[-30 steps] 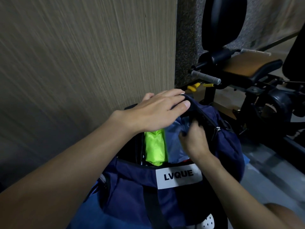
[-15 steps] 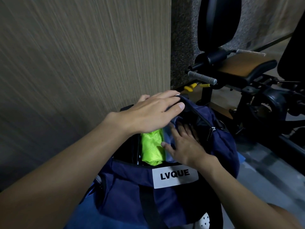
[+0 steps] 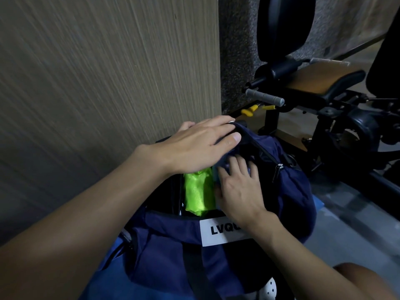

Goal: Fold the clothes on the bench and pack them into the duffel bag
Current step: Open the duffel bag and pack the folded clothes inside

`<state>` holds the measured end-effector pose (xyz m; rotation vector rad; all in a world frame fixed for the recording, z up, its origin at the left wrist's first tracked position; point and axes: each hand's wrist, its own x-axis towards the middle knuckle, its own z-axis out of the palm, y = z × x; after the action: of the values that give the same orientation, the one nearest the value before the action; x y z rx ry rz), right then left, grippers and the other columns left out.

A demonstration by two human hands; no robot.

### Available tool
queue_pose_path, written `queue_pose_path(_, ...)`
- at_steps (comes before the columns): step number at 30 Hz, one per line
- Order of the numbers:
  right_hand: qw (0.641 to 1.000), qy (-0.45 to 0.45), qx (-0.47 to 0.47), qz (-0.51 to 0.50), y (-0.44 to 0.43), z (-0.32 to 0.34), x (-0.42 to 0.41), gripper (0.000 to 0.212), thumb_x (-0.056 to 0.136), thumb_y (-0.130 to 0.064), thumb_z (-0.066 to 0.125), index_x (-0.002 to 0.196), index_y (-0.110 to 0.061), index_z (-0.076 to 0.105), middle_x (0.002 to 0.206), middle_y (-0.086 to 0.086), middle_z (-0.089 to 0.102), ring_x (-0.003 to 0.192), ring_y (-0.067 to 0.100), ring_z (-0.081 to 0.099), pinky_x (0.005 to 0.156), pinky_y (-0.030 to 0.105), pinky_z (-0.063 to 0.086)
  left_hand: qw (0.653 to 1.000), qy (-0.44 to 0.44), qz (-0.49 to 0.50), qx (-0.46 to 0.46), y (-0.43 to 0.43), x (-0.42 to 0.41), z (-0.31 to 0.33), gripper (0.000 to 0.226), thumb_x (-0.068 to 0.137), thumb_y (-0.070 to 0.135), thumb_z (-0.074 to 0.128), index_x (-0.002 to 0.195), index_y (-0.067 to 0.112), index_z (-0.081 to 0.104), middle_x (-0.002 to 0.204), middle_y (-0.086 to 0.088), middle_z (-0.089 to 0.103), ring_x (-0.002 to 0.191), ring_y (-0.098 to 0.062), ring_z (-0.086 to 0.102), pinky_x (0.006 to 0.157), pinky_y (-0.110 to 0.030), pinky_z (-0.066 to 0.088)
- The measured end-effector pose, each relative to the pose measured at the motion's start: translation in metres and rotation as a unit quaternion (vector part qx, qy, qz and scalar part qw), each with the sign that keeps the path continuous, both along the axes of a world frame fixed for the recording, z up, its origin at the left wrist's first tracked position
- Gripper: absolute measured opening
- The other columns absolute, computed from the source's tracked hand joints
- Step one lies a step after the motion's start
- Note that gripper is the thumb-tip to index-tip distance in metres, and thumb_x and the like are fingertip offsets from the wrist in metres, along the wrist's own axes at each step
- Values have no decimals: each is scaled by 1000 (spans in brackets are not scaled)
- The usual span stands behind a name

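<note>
Inside the duffel bag (image 3: 287, 191), a green garment (image 3: 198, 197) is already lying packed. The right hand (image 3: 239, 189) is pressing flat-fingered on blue cloth (image 3: 216, 173), gripping nothing; the left hand (image 3: 194, 146) is holding the rim back. Zipping seemingly remains.

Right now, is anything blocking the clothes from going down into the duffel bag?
Nothing visible does. The left hand holds the far rim of the duffel bag back, keeping the mouth open. The right hand presses flat on blue fabric inside, beside the neon green garment already packed.
</note>
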<state>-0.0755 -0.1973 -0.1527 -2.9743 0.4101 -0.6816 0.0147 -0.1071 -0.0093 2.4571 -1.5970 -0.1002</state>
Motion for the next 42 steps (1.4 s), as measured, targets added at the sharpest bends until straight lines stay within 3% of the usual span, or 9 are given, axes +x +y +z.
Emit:
queue_pose_path(3, 1000, 12, -1, 5, 1, -3, 3, 54, 87, -44, 46, 132, -14, 54, 140, 13, 47, 136, 32, 36, 110, 54, 29, 1000, -5, -3, 8, 1, -1, 0, 85, 82, 74, 5, 147, 34, 42, 161, 20, 22, 148, 0, 19, 119, -52, 16)
queue_pose_path(6, 993, 88, 70, -33, -6, -11, 5, 70, 97, -58, 20, 153, -17, 22, 155, 19, 26, 146, 39, 15, 118, 59, 10, 1000, -11, -5, 16, 2, 0, 0, 86, 82, 75, 4, 150, 34, 38, 162, 20, 21, 148, -1, 18, 119, -52, 16)
queue_pose_path(9, 978, 120, 164, -53, -10, -15, 5, 79, 96, -64, 20, 156, -18, -2, 160, 19, 6, 147, 40, -5, 118, 53, 2, 1000, -14, -10, 17, 2, 0, 1, 85, 83, 74, 4, 149, 34, 38, 162, 19, 21, 148, -2, 19, 119, -53, 17)
queue_pose_path(18, 962, 150, 222, 56, -27, -32, 8, 90, 90, -73, 32, 156, -22, -1, 163, 8, -10, 149, 27, -13, 119, 40, 0, 999, -24, -18, 41, 6, 0, 2, 87, 82, 74, 9, 153, 29, 33, 163, 19, 16, 149, -3, 19, 118, -52, 20)
queue_pose_path(23, 958, 155, 236, 54, -29, -24, 3, 88, 90, -70, 34, 156, -24, 0, 163, 7, -8, 149, 27, -9, 119, 42, 1, 995, -54, -51, 72, 11, 2, 4, 90, 80, 69, 42, 157, 27, 24, 164, 17, 10, 148, -5, 22, 115, -52, 29)
queue_pose_path(29, 999, 3, 10, 33, -10, -6, 0, 66, 90, -57, 32, 130, -10, 54, 138, 14, 51, 132, 30, 40, 108, 52, 33, 994, -60, -53, 73, 12, 6, 5, 93, 77, 63, 50, 158, 28, 20, 164, 18, 7, 148, -4, 21, 116, -49, 29)
queue_pose_path(31, 997, 13, 28, 76, -10, -6, 0, 64, 91, -56, 28, 136, -16, 50, 138, 7, 51, 134, 24, 36, 110, 47, 27, 994, -57, -53, 72, 12, 6, 5, 92, 78, 62, 50, 158, 28, 20, 164, 19, 7, 148, -3, 21, 117, -49, 28)
queue_pose_path(36, 974, 143, 159, 76, -19, -22, 7, 92, 82, -78, 19, 155, -27, -4, 163, 9, -1, 149, 29, -7, 120, 49, -6, 993, -63, -62, 72, 15, 9, 4, 93, 76, 64, 48, 158, 29, 19, 165, 18, 6, 148, -4, 22, 116, -50, 29)
queue_pose_path(42, 965, 133, 219, 59, -29, -32, 14, 105, 72, -88, 34, 155, -34, -1, 162, 14, -10, 148, 29, -14, 119, 41, -3, 993, -61, -66, 73, 14, 7, 3, 93, 77, 60, 51, 158, 29, 18, 165, 19, 4, 148, -5, 22, 117, -49, 27)
